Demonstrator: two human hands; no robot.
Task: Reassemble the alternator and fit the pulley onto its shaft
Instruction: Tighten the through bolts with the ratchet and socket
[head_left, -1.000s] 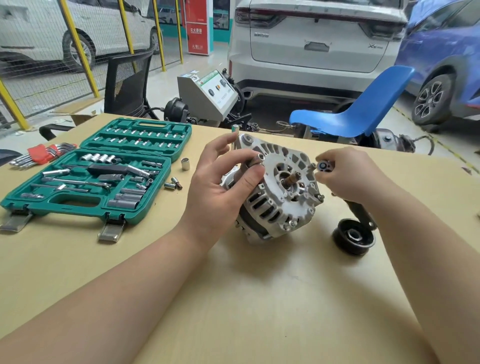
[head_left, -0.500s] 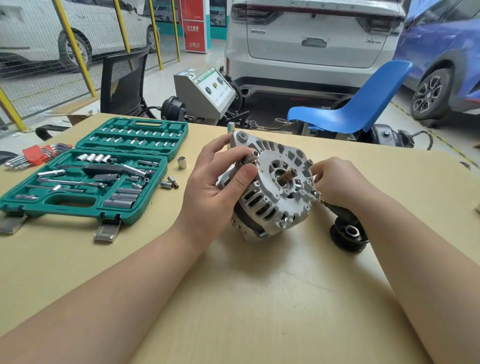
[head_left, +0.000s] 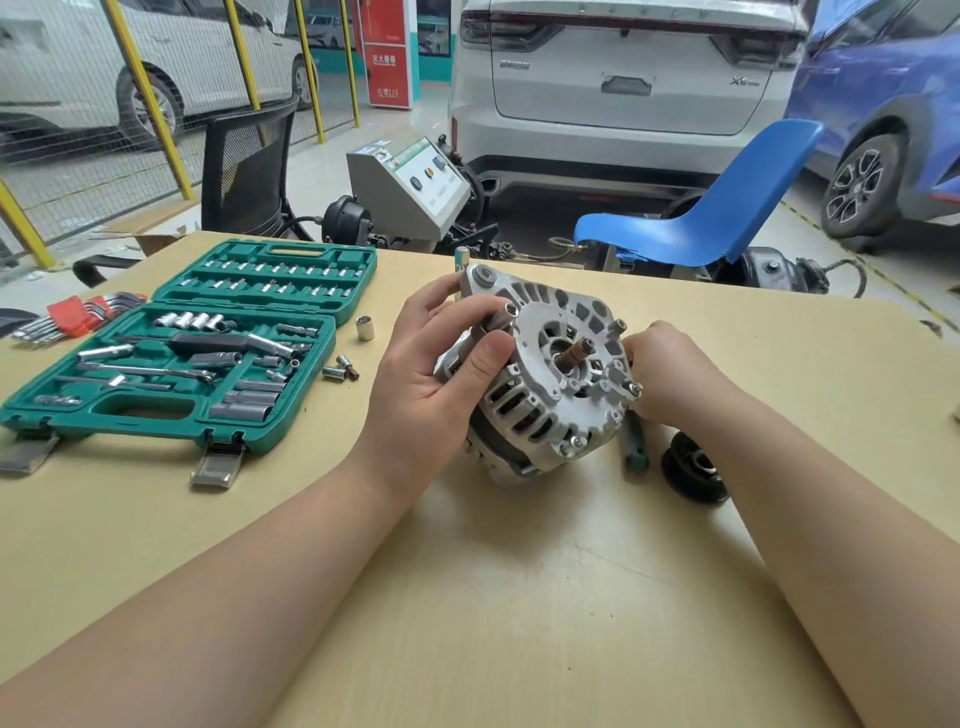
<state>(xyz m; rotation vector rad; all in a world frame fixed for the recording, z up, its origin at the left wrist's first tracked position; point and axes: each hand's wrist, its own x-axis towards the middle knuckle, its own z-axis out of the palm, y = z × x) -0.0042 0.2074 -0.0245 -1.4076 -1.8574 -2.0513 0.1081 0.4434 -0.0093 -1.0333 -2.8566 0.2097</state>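
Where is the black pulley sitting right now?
In the head view, the black round pulley lies flat on the tan table, right of the silver alternator, beside a green-handled tool, under the right forearm.

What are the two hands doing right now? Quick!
Left hand: grips the silver ribbed metal alternator, with a small silver socket under its fingers.
Right hand: curled against the alternator's right edge; whether it holds anything cannot be told.

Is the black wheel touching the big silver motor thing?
Apart. In the head view the black wheel lies flat on the table, right of the silver motor, with bare tabletop and a green-handled tool between them.
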